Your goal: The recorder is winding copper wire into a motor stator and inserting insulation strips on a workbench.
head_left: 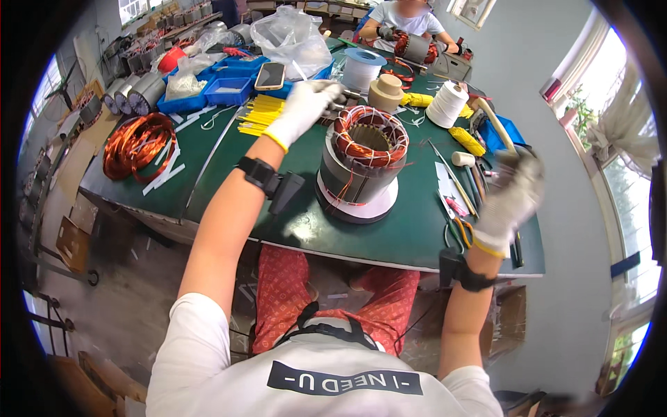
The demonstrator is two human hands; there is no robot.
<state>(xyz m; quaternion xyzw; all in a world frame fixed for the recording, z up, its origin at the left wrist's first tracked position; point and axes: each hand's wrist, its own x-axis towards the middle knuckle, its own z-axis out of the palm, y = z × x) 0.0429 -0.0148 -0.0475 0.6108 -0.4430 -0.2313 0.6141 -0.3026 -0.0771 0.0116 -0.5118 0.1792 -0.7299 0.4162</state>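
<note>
A motor stator (361, 167) stands upright before me, its grey core topped by a ring of copper windings (372, 135) laced with white cord. It rests on a round white-topped base (358, 201). My left hand (306, 111), in a white glove, is beyond the stator's left side. Its fingers are closed beside metal pieces (335, 111); what they hold is hidden. On the right, my gloved right hand (511, 198) is above the tools and smeared by motion. A pale wooden handle (497, 125) reaches its fingertips; whether they grip it is unclear. Scissors (462, 233) lie to its left.
Copper coils (139, 149) and yellow strips (260, 115) lie left on the green table (285, 229). Blue trays (229, 90), a phone (270, 76), a white wire spool (363, 69) and a thread cone (447, 104) are farther back. Across the table, another person (406, 24) handles a stator.
</note>
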